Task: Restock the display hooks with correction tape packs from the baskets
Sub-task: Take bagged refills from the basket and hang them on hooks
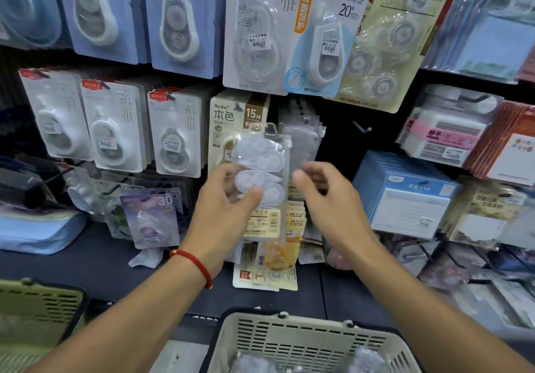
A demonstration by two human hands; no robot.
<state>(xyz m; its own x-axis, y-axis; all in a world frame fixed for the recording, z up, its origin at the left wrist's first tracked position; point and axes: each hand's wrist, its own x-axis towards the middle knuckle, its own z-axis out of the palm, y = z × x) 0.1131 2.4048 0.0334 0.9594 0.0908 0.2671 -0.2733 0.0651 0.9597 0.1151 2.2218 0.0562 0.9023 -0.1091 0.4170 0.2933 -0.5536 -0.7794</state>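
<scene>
Nearest the camera, a cream slotted basket [304,343] sits at the bottom edge with clear packs lying blurred inside it, and a second, olive-green basket [37,306] shows at the lower left. Both forearms reach up over the baskets toward the display; the left wrist wears a red cord bracelet [192,262]. The left hand [223,207] grasps a clear correction tape pack [260,170] by its lower part, thumb across the front and fingers behind, holding it upright in front of the racks, its top level with the middle row of hanging goods. The right hand [327,199] is just beside the pack on its right side, empty, with fingers loosely curled and blurred; it does not appear to touch the pack. Beyond the hands, a dark counter [86,259] carries a yellow-backed tape card [266,271] lying flat and a purple card marked 30 [153,216] propped up. Directly behind the held pack hang a beige card marked 15M [228,123] and a bunch of similar clear packs [304,138] on a hook. To the right of these, a bare hook [360,128] juts out. Farther left hang grey-white tape cards [115,129], and the top row holds blue-backed cards [179,22] and a pack marked 20 [344,25]. Sticky note pads [405,196] fill the right side.
</scene>
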